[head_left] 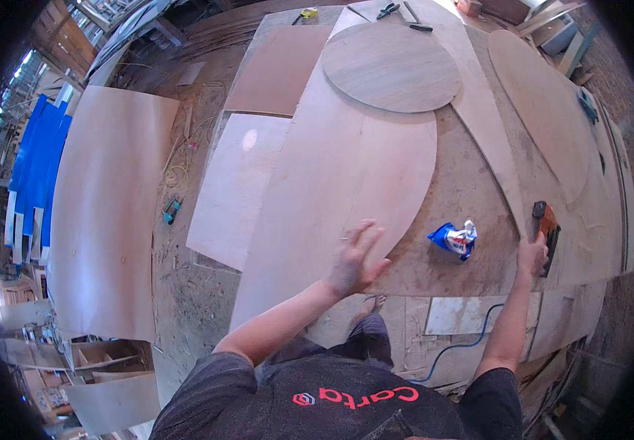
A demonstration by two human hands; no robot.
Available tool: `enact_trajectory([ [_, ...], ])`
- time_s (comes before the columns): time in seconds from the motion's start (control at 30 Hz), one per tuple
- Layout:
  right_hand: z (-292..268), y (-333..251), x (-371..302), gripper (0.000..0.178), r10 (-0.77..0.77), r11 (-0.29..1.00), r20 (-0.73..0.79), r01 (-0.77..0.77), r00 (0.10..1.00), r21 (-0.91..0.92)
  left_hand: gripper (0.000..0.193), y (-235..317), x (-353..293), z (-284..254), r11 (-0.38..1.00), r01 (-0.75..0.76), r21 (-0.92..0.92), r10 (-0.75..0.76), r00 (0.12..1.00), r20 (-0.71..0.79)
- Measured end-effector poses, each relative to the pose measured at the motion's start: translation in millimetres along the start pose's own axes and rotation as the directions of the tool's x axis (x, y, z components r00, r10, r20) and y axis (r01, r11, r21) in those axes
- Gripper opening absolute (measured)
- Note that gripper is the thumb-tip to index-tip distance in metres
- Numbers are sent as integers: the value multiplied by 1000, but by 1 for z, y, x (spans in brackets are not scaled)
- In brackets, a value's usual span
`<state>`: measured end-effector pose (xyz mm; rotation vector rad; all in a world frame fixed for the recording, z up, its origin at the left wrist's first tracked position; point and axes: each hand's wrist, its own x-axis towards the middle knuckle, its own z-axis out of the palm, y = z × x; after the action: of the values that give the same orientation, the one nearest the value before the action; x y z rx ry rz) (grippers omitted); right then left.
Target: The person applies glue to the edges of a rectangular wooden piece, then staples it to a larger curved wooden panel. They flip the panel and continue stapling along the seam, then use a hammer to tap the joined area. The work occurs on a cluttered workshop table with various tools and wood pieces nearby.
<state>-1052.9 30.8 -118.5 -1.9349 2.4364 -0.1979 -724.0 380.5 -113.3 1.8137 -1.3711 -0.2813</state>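
My left hand [357, 264] is open with its fingers spread over the near part of a pale plywood sheet [332, 183] with a curved right edge. Whether the palm touches the sheet I cannot tell. On the right, my right hand [531, 257] grips what looks like an orange and black nail gun [548, 220], held by the table's near right side. Between the two hands a crumpled blue and white packet [453, 240] lies on the brown tabletop [427, 275]. A round wooden disc [394, 67] rests across the far end of the sheet.
Pincers [388, 10] and a hammer [420, 26] lie beyond the disc. An oval panel [537, 110] lies to the right. A blue hose [453, 345] curves below the table's near edge. On the floor at left is a teal tool [172, 210], beside a large plywood sheet [108, 220].
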Motion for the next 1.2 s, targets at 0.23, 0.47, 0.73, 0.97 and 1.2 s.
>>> enact_trajectory([
  [0.23, 29, -81, -65, 48, -254, 737, -21, 207, 967, 643, 22, -60, -127, -127, 962, 272, -4, -263, 926, -270],
  [0.47, 67, -288, -54, 21, -300, 283, 463, -386, 834, 878, 21, -85, -255, -173, 735, 670, 107, -535, 669, -516],
  [0.73, 194, -432, 61, 32, -123, 688, 343, -170, 931, 706, 29, -95, -291, -142, 452, 892, 7, -701, 360, -615],
  [0.97, 183, -435, 135, 33, -73, 457, 446, -367, 892, 810, 42, -123, -273, -129, 445, 894, -46, -800, 374, -469],
  [1.2, 110, -424, 59, 26, -475, -104, 539, -652, 696, 751, 40, -101, -277, -138, 351, 926, -138, -876, 272, -399],
])
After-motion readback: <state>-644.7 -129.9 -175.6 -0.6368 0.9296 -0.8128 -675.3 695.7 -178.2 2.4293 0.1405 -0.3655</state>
